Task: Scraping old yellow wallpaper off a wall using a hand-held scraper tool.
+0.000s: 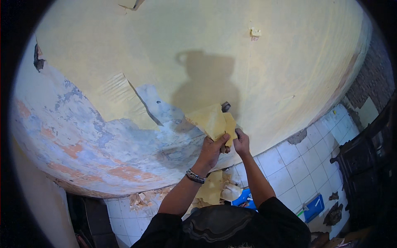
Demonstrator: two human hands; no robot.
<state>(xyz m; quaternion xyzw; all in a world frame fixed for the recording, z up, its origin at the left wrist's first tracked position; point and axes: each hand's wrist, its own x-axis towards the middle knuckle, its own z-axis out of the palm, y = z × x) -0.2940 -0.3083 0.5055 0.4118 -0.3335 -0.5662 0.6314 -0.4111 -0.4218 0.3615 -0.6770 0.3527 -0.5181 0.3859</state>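
Note:
A yellowish piece of wallpaper (pixel 211 120), peeled and folded over, is pinched in my left hand (pixel 211 152), the thumb pressed on its front. Beside it, my right hand (pixel 242 142) is closed at the paper's right edge; what its fingers grip is hidden. A small dark object (pixel 226 106) sticks out above the paper, too little of it showing to name. Both hands are close to the papered wall (pixel 281 82). Left of them, a loose flap of wallpaper (pixel 128 99) hangs from the wall, with bare, blotchy blue-white and orange plaster (pixel 82 136) below.
Torn scraps (pixel 142 199) lie along the wall's foot on the white tiled floor (pixel 285 169). Larger paper pieces (pixel 210 188) lie below my arms, near a blue container (pixel 245 198). On the right are a blue dustpan-like object (pixel 314 208) and dark carved furniture (pixel 364 161).

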